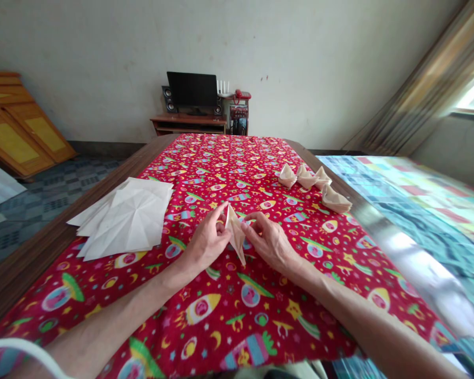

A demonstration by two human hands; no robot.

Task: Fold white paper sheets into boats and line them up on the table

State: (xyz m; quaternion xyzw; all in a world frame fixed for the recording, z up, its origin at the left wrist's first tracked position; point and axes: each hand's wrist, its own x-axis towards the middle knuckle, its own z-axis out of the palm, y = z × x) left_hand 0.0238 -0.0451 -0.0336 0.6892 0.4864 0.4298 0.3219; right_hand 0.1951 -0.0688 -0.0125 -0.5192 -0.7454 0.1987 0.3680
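Note:
Between my two hands is a small piece of folded paper (236,237), cream-coloured, narrow and pointed at both ends. My left hand (210,234) pinches its left edge, with the index finger reaching up to the top point. On the other side, my right hand (269,239) has its thumb and fingers closed at the paper's right edge. To the left lies a stack of creased white paper sheets (136,216), fanned out unevenly. Several finished-looking folded paper shapes (335,200) sit together toward the right edge of the cloth.
A red patterned cloth (229,295) covers the middle of a brown wooden table (114,184). Against the far wall stand a monitor (193,90) and a red telephone (240,96). A bed with a patterned cover (411,210) adjoins on the right. A white cable (27,345) curves in at lower left.

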